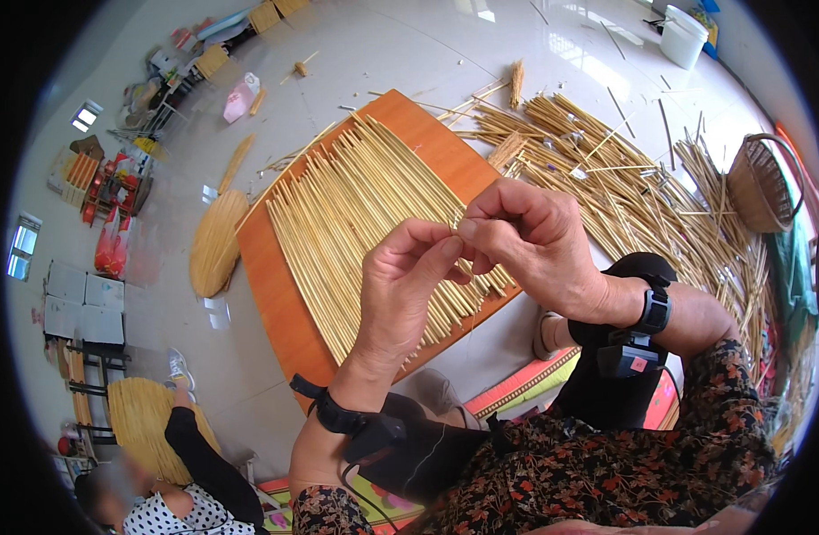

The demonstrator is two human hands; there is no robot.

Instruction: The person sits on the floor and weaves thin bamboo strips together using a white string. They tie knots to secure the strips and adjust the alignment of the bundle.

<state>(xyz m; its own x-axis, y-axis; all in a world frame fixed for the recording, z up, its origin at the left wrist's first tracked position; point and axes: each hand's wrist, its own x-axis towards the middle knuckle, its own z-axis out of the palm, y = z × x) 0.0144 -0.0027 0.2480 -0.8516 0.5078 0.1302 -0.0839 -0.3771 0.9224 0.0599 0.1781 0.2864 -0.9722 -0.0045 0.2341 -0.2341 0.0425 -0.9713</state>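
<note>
My left hand [402,278] and my right hand [541,248] meet fingertip to fingertip above a low orange-brown wooden board [294,334]. Thumb and forefinger are pinched on both sides. Something thin and pale shows between the tips, too small to name. Under my hands a mat of straw-coloured stalks [338,214] is spread across the board, its stalks lying side by side. My hands and wrists cover part of the mat's near right side. Neither hand touches the stalks.
Loose stalks [597,160] lie heaped on the floor to the right, with a wicker basket [759,183] beyond. A white bucket [683,37] stands far right. An oval woven piece [215,245] lies left of the board. Another person [196,473] sits lower left beside a woven mat [147,423].
</note>
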